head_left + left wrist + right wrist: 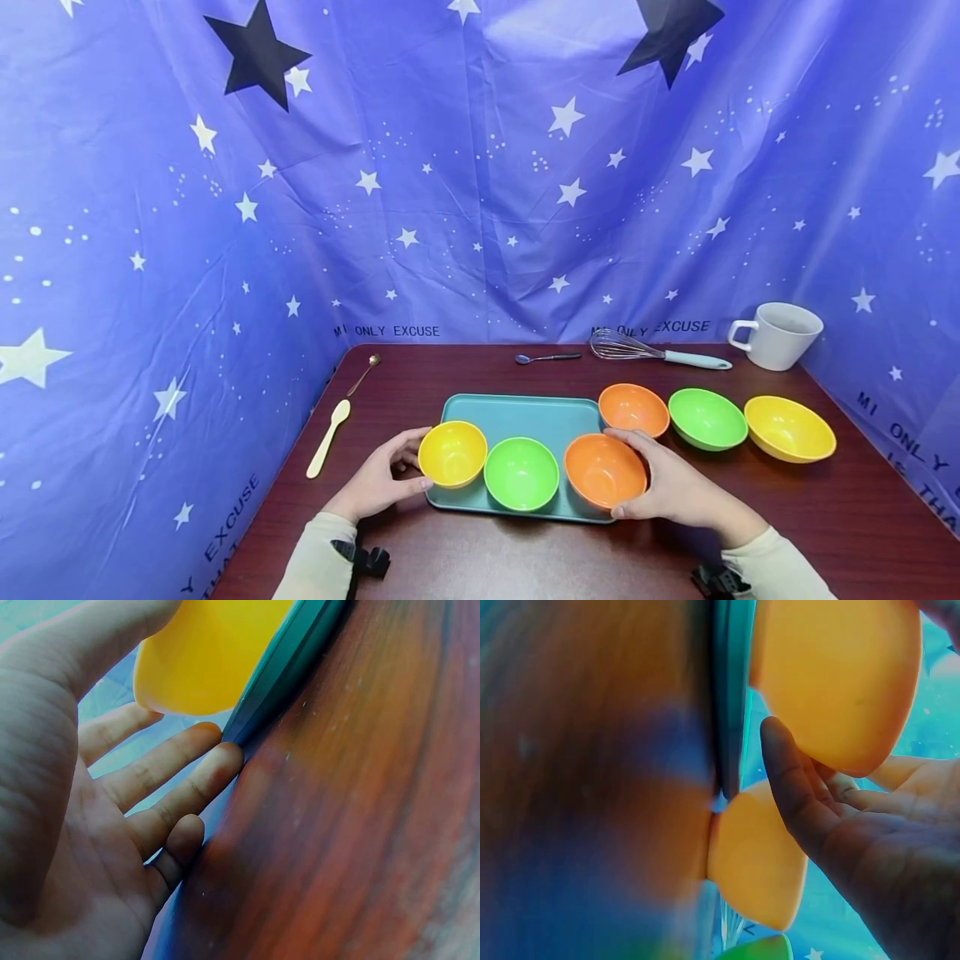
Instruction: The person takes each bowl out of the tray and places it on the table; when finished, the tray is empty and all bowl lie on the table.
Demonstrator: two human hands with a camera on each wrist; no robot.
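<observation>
On the teal tray point(525, 412) stand a yellow bowl point(452, 454), a green bowl point(521, 473) and an orange bowl point(606, 471) in a row. My left hand point(386, 475) is at the yellow bowl's left side, thumb and index finger touching it; in the left wrist view, the other fingers of that hand point(112, 780) lie loosely extended by the tray's edge point(281, 667). Around the right side of the orange bowl point(840, 682), my right hand point(671, 483) grips with thumb in front and fingers behind.
Behind and right of the tray are another orange bowl point(633, 408), green bowl point(707, 418) and yellow bowl point(789, 428). Farther back lie a small spoon point(547, 358), a whisk point(660, 352) and a white mug point(783, 336). Two spoons point(328, 437) point(363, 375) lie left.
</observation>
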